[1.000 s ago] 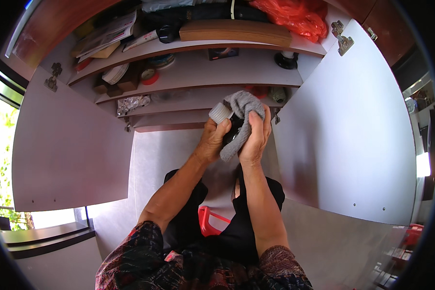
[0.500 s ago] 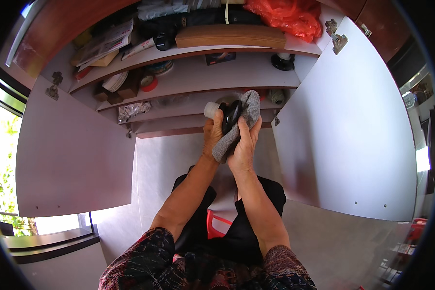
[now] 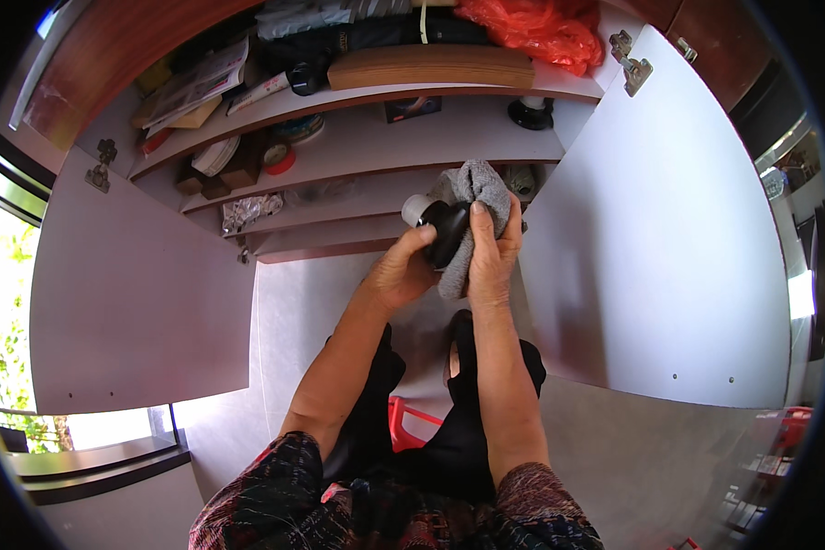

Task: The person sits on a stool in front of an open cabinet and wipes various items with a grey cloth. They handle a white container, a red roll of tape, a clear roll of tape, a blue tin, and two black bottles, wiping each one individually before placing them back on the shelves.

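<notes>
In front of the cabinet I hold up a round, glossy black object with a white cylindrical end [image 3: 416, 210]; its exact kind is unclear. My left hand [image 3: 401, 268] grips its near left side, thumb on the black part and the other fingers mostly hidden beneath. A grey cloth [image 3: 488, 188] is bunched against the object's right side. Closed round that cloth, my right hand [image 3: 493, 252] presses it to the black surface with the thumb on top. A similar black object with a white top [image 3: 531, 114] stands at the right of the middle shelf.
Two white cabinet doors stand open, a left door [image 3: 147, 284] and a right door [image 3: 669, 238]. Shelves hold a wooden block [image 3: 431, 67], a red plastic bag [image 3: 541, 35], papers [image 3: 197, 82], a tape roll [image 3: 279, 159] and crumpled foil [image 3: 250, 212]. A red stool [image 3: 412, 423] shows between my legs.
The black object has turned and shifted slightly right with both hands. The cloth is now more bunched at its right side, and my left hand sits lower on the object.
</notes>
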The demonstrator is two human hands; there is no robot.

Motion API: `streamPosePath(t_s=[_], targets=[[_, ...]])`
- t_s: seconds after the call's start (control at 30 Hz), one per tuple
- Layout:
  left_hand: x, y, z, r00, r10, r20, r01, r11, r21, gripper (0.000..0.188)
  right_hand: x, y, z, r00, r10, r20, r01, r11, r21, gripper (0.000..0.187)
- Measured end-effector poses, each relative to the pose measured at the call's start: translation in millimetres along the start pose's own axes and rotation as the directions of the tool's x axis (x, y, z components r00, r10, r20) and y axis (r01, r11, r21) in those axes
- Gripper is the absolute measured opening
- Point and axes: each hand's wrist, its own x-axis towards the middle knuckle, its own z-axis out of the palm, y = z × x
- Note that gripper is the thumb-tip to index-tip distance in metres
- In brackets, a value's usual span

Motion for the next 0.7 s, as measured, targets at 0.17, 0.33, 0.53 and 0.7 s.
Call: streamPosePath(t_s=[0.17,0.33,0.53,0.7], targets=[[-9.1,4.4,-1.4,0.993,-0.108,0.056,0.097,0.980,0.173,0.068,6.2,-9.8,-14.4,0.974,0.065,0.217,-0.052,0.997,-0.064,0.021],[-7.6,1.0,4.2,0.993,0.109,-0.035,-0.097,0.962,0.257,0.071,7.0,-22.6,-20.1,0.884,0.021,0.467,0.160,0.925,-0.345,0.021],[-10.3,9.1,0.2,0.992,0.129,0.018,-0.123,0.882,0.456,0.096,6.0,-31.4,-28.4,0.784,-0.022,0.621,0.216,0.946,-0.240,0.024],[-8.7,6.0,1.7,0.934,0.290,0.206,-0.348,0.624,0.700,0.104,4.4,-25.4,-23.5,0.920,0.174,0.352,-0.012,0.908,-0.420,0.017]])
